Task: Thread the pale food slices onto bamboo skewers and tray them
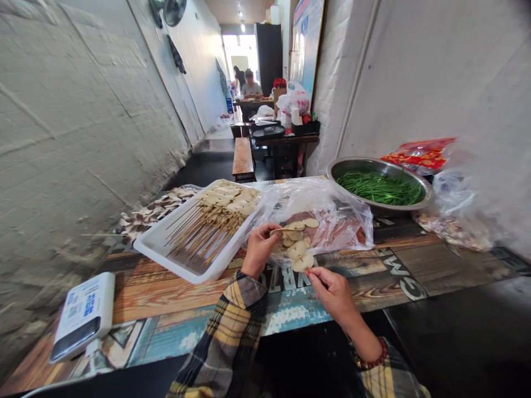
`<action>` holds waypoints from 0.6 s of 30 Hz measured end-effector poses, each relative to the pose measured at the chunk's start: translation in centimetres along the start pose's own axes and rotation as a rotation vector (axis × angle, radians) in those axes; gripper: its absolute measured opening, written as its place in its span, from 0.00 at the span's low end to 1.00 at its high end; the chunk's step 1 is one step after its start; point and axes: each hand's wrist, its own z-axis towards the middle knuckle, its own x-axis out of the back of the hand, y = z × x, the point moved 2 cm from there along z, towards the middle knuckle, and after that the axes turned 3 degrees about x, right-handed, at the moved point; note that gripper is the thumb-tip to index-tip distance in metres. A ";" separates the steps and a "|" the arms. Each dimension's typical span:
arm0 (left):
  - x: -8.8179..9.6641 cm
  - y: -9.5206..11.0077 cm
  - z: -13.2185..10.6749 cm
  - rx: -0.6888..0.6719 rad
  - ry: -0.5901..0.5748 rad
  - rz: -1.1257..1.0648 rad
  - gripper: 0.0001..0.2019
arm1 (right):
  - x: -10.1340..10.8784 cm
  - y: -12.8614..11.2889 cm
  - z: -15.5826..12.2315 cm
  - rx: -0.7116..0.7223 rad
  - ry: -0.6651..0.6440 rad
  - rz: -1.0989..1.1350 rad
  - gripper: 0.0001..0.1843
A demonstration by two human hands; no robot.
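Observation:
My left hand [259, 247] is closed around a thin wooden skewer [286, 230] and rests at the mouth of a clear plastic bag [332, 215]. My right hand [332, 292] pinches a pale round potato slice [303, 262] at the bag's near edge. More pale slices [298, 235] lie piled between both hands on the plastic. To the left stands a white tray [166, 243] with several finished skewers of slices [215, 213].
A steel bowl of green stalks [379, 188] sits at the back right, with red and clear bags [423, 155] beside it. Sliced mushrooms [145, 213] lie left of the tray. A small white scale [83, 315] stands near left. People sit at far tables [251, 85].

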 end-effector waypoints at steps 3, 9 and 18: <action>0.1 0.0 0.0 0.004 0.019 -0.043 0.09 | 0.0 0.0 0.0 0.000 -0.006 -0.008 0.14; 0.0 0.1 0.0 0.011 0.024 -0.117 0.10 | 0.0 0.0 -0.1 0.012 -0.019 0.002 0.15; 0.1 -0.4 0.2 0.015 0.007 -0.119 0.11 | 0.0 -0.3 0.1 0.037 -0.023 -0.047 0.15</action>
